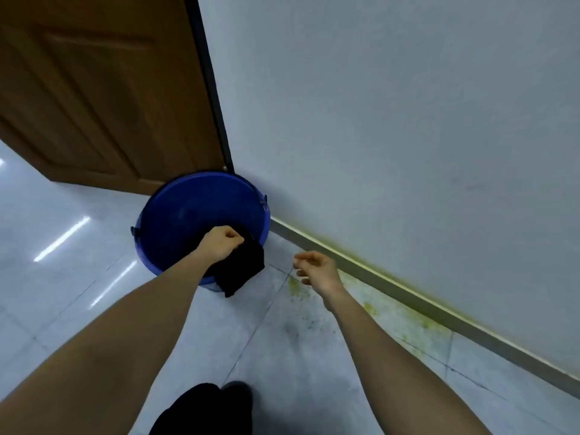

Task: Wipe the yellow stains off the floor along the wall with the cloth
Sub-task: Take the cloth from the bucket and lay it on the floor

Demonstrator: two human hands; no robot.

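My left hand (pixel 221 243) is closed on a black cloth (pixel 241 268) that hangs over the near rim of a blue bucket (pixel 175 215). To its right my right hand (pixel 317 268) hovers empty above the floor, fingers loosely apart. Yellow-green stains (pixel 370 307) speckle the pale tiles below and to the right of that hand. They also run along the top of the grey skirting board (pixel 392 287) at the foot of the wall.
The bucket stands in the corner where a brown wooden door (pixel 103 89) meets the grey-white wall (pixel 392 120). Glossy pale floor tiles (pixel 62 277) spread to the left. My dark shoe and trouser leg (pixel 207 409) show at the bottom edge.
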